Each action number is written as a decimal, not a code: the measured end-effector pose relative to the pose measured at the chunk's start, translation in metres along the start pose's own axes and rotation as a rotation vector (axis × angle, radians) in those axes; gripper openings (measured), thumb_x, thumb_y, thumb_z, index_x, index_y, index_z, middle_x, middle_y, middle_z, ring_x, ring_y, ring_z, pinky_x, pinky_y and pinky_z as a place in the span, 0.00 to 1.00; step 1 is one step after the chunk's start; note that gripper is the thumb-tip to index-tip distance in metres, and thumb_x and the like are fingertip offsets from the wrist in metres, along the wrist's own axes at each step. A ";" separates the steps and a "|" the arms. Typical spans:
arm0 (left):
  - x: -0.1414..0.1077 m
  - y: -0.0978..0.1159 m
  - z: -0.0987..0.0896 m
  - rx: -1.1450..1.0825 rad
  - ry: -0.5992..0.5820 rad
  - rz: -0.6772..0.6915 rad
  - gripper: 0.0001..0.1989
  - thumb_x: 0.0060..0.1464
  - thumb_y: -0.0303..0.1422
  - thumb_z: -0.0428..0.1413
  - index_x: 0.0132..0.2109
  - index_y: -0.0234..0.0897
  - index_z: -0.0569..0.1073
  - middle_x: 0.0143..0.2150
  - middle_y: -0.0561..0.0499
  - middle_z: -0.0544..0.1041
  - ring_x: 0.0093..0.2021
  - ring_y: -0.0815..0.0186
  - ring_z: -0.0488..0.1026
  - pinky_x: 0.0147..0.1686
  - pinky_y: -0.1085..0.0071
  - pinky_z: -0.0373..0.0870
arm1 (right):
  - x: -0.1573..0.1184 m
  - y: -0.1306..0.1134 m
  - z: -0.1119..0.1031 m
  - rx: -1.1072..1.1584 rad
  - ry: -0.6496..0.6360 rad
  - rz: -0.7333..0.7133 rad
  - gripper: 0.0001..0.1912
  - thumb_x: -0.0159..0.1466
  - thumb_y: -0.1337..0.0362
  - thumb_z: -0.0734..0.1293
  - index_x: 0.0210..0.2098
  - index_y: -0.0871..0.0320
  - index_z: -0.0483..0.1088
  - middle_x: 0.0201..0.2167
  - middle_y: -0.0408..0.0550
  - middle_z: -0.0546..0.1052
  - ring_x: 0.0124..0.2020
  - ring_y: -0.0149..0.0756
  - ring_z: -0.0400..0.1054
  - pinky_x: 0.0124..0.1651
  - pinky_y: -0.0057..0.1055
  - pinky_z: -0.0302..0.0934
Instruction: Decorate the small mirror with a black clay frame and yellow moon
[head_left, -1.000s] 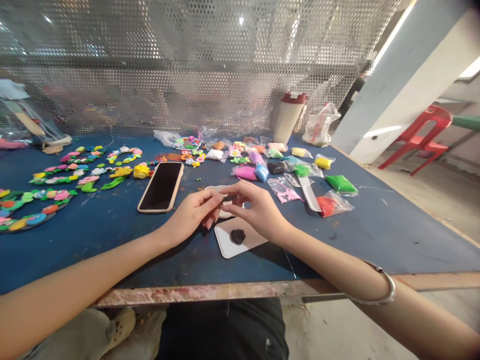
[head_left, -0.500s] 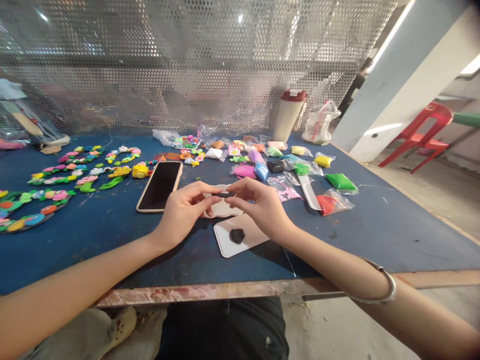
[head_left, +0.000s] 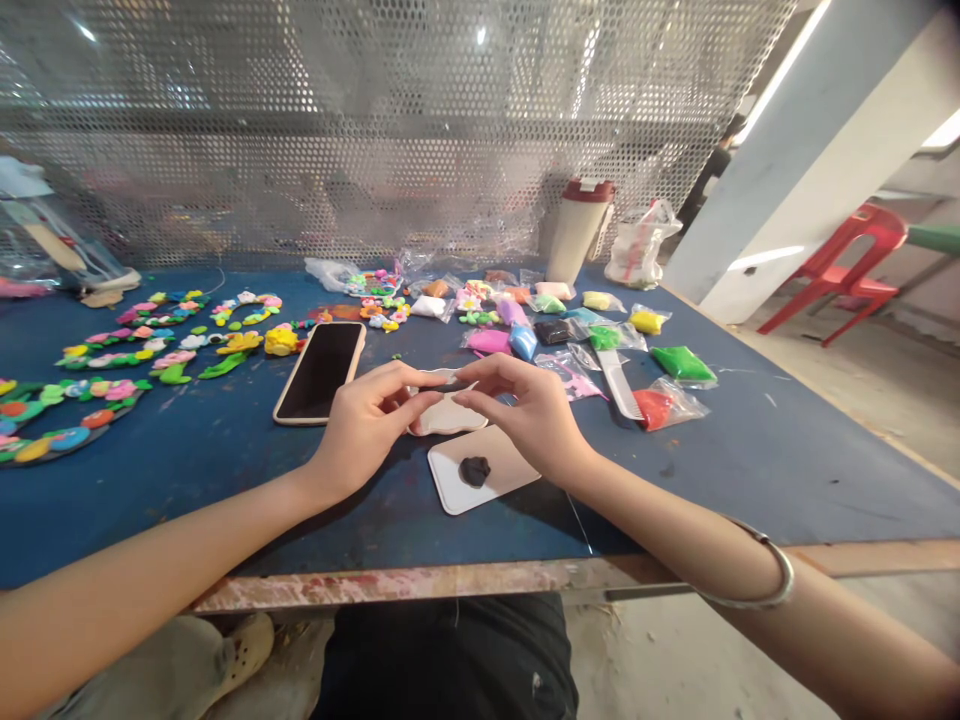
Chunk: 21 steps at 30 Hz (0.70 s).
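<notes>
"What's changing at your fingertips?"

"A second ago my left hand [head_left: 366, 418] and right hand [head_left: 531, 408] were bunching together; now their fingertips are facing each other across a narrow gap."

"Are you gripping anything?"

"I'm pinching a thin dark strip [head_left: 450, 387] with both, so I'm judging that I'm working it from two sides now."

"Where is it sitting, and how is it looking?"

"It's hanging over the wavy-edged white piece [head_left: 448, 416] on the table [head_left: 675, 500], looking narrow, my fingers partly hiding it. Nearer me, a black lump [head_left: 475, 471] is resting on a white card [head_left: 448, 494], looking uneven."
</notes>
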<state>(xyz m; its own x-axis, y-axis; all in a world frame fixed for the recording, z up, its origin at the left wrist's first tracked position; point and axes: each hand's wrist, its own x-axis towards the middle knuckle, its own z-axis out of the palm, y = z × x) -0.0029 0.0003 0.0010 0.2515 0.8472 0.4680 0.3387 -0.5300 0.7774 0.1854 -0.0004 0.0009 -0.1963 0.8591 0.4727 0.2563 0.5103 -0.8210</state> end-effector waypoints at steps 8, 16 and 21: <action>0.000 0.002 0.000 0.023 -0.037 -0.087 0.14 0.52 0.38 0.61 0.44 0.37 0.76 0.25 0.55 0.72 0.22 0.70 0.71 0.24 0.74 0.67 | 0.000 0.002 0.000 0.032 0.004 0.031 0.04 0.59 0.63 0.70 0.33 0.57 0.74 0.31 0.45 0.79 0.30 0.32 0.71 0.35 0.30 0.64; 0.001 0.002 0.000 -0.002 -0.025 -0.069 0.08 0.55 0.37 0.58 0.39 0.36 0.75 0.25 0.55 0.72 0.22 0.71 0.71 0.24 0.75 0.66 | 0.002 0.002 0.001 0.004 -0.083 0.046 0.06 0.60 0.61 0.68 0.34 0.58 0.71 0.32 0.45 0.77 0.31 0.32 0.69 0.36 0.30 0.63; 0.000 0.001 -0.001 0.016 -0.047 -0.073 0.07 0.55 0.35 0.58 0.39 0.37 0.74 0.23 0.57 0.71 0.22 0.71 0.71 0.25 0.75 0.66 | 0.001 0.001 0.000 -0.026 -0.135 0.003 0.08 0.61 0.62 0.67 0.28 0.58 0.66 0.27 0.42 0.70 0.29 0.29 0.64 0.34 0.28 0.60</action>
<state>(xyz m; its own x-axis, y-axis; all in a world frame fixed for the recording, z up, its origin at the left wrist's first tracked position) -0.0033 0.0000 0.0028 0.2682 0.8810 0.3897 0.3716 -0.4679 0.8019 0.1851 0.0013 0.0008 -0.3205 0.8483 0.4216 0.2807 0.5101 -0.8130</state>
